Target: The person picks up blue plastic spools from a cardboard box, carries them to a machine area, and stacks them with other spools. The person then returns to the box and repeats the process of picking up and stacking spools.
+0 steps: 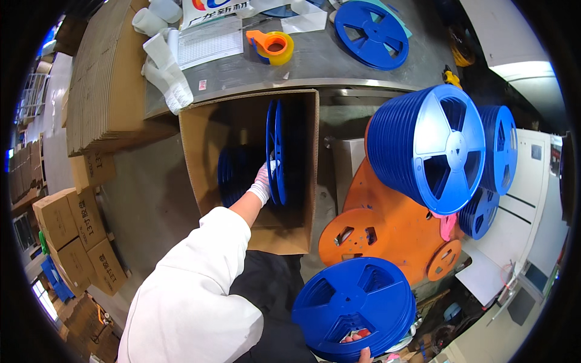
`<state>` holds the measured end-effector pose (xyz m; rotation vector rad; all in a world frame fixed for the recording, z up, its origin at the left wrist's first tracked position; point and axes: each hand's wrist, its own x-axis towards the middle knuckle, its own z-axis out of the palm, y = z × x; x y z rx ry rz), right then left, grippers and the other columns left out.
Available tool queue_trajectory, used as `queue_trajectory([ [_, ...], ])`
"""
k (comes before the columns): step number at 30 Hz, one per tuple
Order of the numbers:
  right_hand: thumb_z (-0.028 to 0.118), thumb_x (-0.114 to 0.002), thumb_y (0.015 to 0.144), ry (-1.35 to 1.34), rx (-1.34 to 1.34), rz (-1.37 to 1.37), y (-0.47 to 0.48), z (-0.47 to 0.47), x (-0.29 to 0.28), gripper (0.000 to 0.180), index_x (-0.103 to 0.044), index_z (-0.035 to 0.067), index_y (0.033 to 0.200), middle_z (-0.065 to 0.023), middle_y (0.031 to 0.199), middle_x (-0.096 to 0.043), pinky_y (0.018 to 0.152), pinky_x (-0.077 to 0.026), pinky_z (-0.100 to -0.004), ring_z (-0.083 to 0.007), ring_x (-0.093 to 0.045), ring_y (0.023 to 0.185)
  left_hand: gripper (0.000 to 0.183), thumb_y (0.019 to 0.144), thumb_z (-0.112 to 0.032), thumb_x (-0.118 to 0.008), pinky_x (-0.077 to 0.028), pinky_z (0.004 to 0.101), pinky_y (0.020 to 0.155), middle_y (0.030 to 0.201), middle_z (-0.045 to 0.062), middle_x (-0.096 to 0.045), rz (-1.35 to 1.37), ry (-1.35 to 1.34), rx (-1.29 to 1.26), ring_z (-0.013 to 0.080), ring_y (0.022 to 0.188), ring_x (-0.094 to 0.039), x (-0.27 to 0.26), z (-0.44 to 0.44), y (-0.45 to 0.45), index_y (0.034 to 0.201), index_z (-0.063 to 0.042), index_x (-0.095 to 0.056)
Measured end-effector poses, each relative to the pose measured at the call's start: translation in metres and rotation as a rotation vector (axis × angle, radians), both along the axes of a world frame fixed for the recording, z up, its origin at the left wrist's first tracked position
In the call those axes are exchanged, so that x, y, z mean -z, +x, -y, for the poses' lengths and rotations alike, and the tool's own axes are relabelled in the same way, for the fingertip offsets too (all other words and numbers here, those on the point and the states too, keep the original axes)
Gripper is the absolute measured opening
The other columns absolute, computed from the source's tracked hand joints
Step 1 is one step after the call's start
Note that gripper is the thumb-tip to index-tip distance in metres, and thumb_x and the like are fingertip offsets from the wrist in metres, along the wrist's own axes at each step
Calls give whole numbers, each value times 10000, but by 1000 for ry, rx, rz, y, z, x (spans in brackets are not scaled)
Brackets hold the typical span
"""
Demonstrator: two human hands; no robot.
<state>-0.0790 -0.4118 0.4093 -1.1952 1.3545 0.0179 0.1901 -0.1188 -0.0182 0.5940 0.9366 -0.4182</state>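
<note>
My left hand [263, 177], in a pale knit glove, reaches into an open cardboard box [195, 136]. Its fingers are at the edge-on pair of blue plastic reels [280, 149], which stand upright inside the box; the fingertips are partly hidden. Deeper in the shadow on the left side sit more blue reels [227, 177]. At the lower right, a stack of blue reels [345, 299] rests against my right hand [356, 338]. Some of its fingers show through a reel opening and another at the lower rim; the palm is hidden.
A metal table [313, 68] holds a tape dispenser [274, 45], papers and a blue reel [372, 34]. Flattened cartons [104, 81] stand at the left. To the right, large blue reel stacks [426, 149] rest by an orange stand [386, 218]. Closed cartons [77, 240] are piled far left.
</note>
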Motion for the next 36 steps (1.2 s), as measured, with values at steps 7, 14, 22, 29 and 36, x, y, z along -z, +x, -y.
queue_trajectory([
  [7,313,-509,963,-67,167,34,-14,-5,9,419,-562,51,1285,-106,1138,-659,874,-554,-438,-267,-659,978,991,847,-781,-500,-192,547,1191,1665,68,-206,-224,345,366,345,1485,-238,-16,-1,-29,1604,-209,-212],
  [14,252,-541,983,45,373,384,-10,24,0,368,-564,11,1260,-139,1085,-667,923,-545,-475,-293,-663,992,550,1021,-325,-572,-298,318,1159,1482,73,-513,257,514,592,188,1401,-417,-115,13,-86,1499,-77,-455],
  [22,263,-527,985,201,410,797,-47,32,9,351,-577,31,1243,-100,1044,-693,831,-580,-421,-246,-698,910,472,887,14,-527,-345,445,1148,1443,203,-516,1468,1021,840,383,1359,-485,-324,74,-103,1357,-13,-566],
  [29,285,-556,963,174,351,748,-42,20,12,401,-569,16,1260,-138,1045,-700,869,-567,-457,-290,-701,924,497,749,-414,-779,-484,429,734,894,120,-645,1942,662,1106,306,799,-633,-433,155,-144,1055,-38,-668],
  [36,244,-565,933,33,223,581,-39,1,5,462,-540,-39,1297,-216,1162,-680,978,-526,-465,-350,-676,1079,268,826,-312,-694,-416,400,565,648,92,-564,1913,870,1339,268,578,-571,-441,167,-170,836,-53,-625],
])
